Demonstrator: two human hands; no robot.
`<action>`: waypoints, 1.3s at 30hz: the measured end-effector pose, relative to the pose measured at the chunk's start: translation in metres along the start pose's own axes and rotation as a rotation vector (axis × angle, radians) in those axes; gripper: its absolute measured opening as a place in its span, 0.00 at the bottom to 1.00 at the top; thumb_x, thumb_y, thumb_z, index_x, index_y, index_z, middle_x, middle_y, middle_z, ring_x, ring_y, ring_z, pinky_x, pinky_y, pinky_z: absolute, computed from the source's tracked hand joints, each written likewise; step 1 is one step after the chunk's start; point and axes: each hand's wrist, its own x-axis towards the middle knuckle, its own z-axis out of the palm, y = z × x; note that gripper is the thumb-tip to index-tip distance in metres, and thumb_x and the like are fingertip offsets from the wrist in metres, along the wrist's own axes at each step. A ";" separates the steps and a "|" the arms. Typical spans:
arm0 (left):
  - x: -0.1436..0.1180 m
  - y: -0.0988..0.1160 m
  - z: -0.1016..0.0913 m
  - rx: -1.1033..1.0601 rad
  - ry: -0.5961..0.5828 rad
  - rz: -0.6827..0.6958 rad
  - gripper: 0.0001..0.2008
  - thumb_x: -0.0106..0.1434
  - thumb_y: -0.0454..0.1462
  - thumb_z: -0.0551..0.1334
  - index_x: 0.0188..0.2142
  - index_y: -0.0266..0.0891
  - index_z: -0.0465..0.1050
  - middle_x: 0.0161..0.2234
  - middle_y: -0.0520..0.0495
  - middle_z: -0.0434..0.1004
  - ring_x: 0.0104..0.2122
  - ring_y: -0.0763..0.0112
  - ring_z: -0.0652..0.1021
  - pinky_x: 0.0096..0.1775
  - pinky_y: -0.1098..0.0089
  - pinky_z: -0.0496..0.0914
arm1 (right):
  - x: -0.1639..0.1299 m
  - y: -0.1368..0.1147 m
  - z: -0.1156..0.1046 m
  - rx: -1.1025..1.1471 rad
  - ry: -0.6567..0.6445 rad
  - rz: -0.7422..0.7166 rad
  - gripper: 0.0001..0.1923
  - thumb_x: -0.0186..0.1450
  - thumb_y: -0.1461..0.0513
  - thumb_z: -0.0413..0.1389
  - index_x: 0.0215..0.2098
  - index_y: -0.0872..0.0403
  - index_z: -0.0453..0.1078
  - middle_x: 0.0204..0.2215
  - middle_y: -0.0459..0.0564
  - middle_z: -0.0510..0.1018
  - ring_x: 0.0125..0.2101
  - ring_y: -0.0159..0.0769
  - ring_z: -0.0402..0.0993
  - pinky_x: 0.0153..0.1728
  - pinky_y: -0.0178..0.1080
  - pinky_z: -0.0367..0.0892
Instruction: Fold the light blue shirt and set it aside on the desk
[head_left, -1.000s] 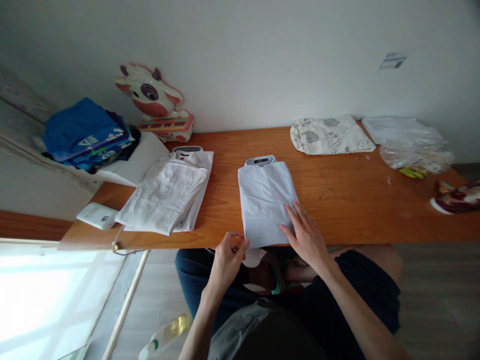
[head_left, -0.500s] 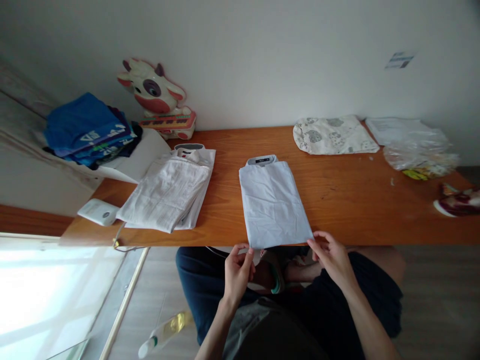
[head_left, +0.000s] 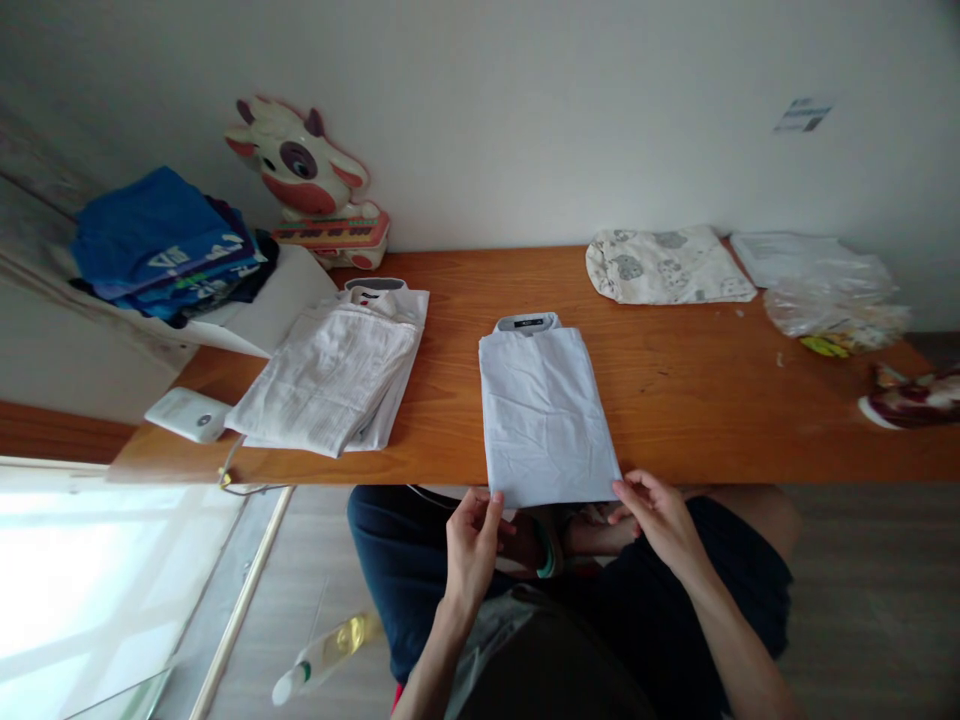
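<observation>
A folded pale blue-white shirt [head_left: 547, 415] lies on the wooden table [head_left: 697, 400], its collar with a dark label pointing away from me. Its lower edge hangs slightly over the table's front edge. My left hand [head_left: 474, 540] pinches the shirt's near left corner between thumb and fingers. At the near right corner, my right hand [head_left: 660, 520] grips the fabric the same way. To the left lies a stack of folded white garments [head_left: 337, 370], the top one creased, with a collar showing at the back.
At the far left, blue folded clothes [head_left: 172, 245] rest on a white box [head_left: 289, 300] beside a cow toy keyboard [head_left: 330, 230]. A white device [head_left: 187, 414] sits near the front left edge. A patterned cloth [head_left: 667, 266], clear plastic bag [head_left: 840, 300] and shoe [head_left: 911, 395] are on the right.
The shirt has slid slightly toward me, its near edge now further over the table edge. Both hands still hold its corners. The camera view has shifted a little.
</observation>
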 end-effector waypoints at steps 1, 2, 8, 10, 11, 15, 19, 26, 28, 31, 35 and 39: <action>0.000 0.000 -0.003 0.008 0.002 0.001 0.23 0.67 0.58 0.67 0.35 0.42 0.72 0.23 0.49 0.79 0.22 0.68 0.79 0.22 0.74 0.68 | -0.001 0.003 0.000 0.034 -0.026 0.003 0.29 0.60 0.36 0.67 0.37 0.50 0.70 0.24 0.48 0.80 0.24 0.42 0.82 0.16 0.32 0.62; -0.001 0.000 -0.005 0.004 0.004 -0.003 0.23 0.67 0.58 0.68 0.33 0.42 0.71 0.22 0.50 0.78 0.21 0.70 0.77 0.22 0.74 0.67 | -0.003 0.005 -0.001 0.067 -0.048 0.007 0.29 0.60 0.36 0.67 0.36 0.50 0.69 0.23 0.47 0.79 0.24 0.42 0.81 0.17 0.33 0.63; -0.008 -0.011 -0.007 -0.087 0.042 -0.056 0.23 0.63 0.55 0.73 0.29 0.43 0.66 0.21 0.51 0.78 0.19 0.72 0.73 0.22 0.74 0.66 | -0.014 0.021 0.003 0.085 -0.034 -0.004 0.27 0.62 0.38 0.66 0.36 0.49 0.67 0.25 0.50 0.82 0.25 0.41 0.80 0.21 0.36 0.68; -0.011 -0.012 -0.006 -0.102 0.056 -0.034 0.22 0.63 0.54 0.73 0.31 0.44 0.67 0.21 0.53 0.77 0.19 0.72 0.75 0.23 0.74 0.67 | -0.018 0.024 0.006 0.114 -0.005 -0.005 0.27 0.62 0.39 0.67 0.40 0.48 0.66 0.26 0.49 0.82 0.23 0.40 0.79 0.21 0.36 0.68; -0.012 -0.011 -0.005 -0.113 0.058 -0.028 0.22 0.62 0.54 0.73 0.32 0.44 0.67 0.20 0.54 0.76 0.19 0.72 0.75 0.23 0.74 0.67 | -0.020 0.025 0.008 0.136 0.005 -0.005 0.27 0.63 0.39 0.67 0.43 0.47 0.65 0.26 0.48 0.82 0.22 0.40 0.78 0.21 0.36 0.67; -0.018 -0.004 -0.004 -0.134 0.065 -0.040 0.23 0.61 0.55 0.74 0.42 0.45 0.70 0.20 0.57 0.75 0.16 0.74 0.72 0.21 0.75 0.66 | -0.026 0.028 0.012 0.175 0.002 -0.021 0.26 0.66 0.41 0.65 0.46 0.46 0.61 0.24 0.45 0.81 0.20 0.37 0.75 0.21 0.36 0.67; -0.018 0.002 -0.011 -0.068 0.042 -0.065 0.32 0.61 0.54 0.74 0.58 0.43 0.72 0.20 0.57 0.76 0.17 0.73 0.73 0.22 0.74 0.68 | -0.030 0.030 0.010 0.161 -0.029 -0.037 0.22 0.69 0.43 0.62 0.48 0.46 0.60 0.25 0.45 0.80 0.24 0.39 0.78 0.25 0.38 0.70; 0.005 0.008 -0.015 -0.038 -0.110 -0.110 0.26 0.61 0.59 0.70 0.43 0.39 0.79 0.26 0.49 0.78 0.26 0.64 0.79 0.26 0.68 0.76 | -0.023 0.026 0.012 0.142 0.101 -0.044 0.28 0.60 0.42 0.70 0.43 0.46 0.62 0.30 0.43 0.74 0.26 0.36 0.73 0.25 0.38 0.75; 0.007 0.007 -0.010 0.001 -0.091 -0.092 0.26 0.63 0.61 0.69 0.39 0.41 0.76 0.25 0.51 0.74 0.24 0.67 0.74 0.23 0.70 0.74 | -0.021 0.027 0.012 0.134 0.103 -0.049 0.27 0.62 0.42 0.68 0.42 0.46 0.61 0.28 0.41 0.71 0.25 0.34 0.70 0.25 0.38 0.76; 0.006 0.000 -0.006 0.060 -0.075 -0.043 0.25 0.66 0.60 0.66 0.33 0.42 0.69 0.24 0.55 0.66 0.24 0.72 0.69 0.22 0.75 0.66 | -0.022 0.031 0.005 0.096 0.067 -0.081 0.24 0.67 0.42 0.64 0.40 0.47 0.59 0.25 0.39 0.64 0.24 0.32 0.65 0.24 0.35 0.73; 0.005 -0.009 -0.011 0.174 -0.084 0.055 0.27 0.70 0.57 0.64 0.27 0.41 0.60 0.24 0.56 0.57 0.25 0.76 0.60 0.26 0.75 0.55 | -0.021 0.032 -0.008 -0.040 0.037 -0.172 0.18 0.72 0.45 0.59 0.43 0.49 0.63 0.27 0.40 0.64 0.25 0.30 0.62 0.24 0.32 0.64; 0.010 -0.006 -0.014 0.285 -0.087 0.106 0.27 0.74 0.56 0.58 0.27 0.41 0.58 0.25 0.56 0.52 0.27 0.75 0.57 0.28 0.71 0.50 | -0.013 0.025 -0.007 -0.187 0.072 -0.261 0.17 0.73 0.47 0.59 0.47 0.50 0.64 0.30 0.43 0.71 0.28 0.33 0.69 0.29 0.34 0.67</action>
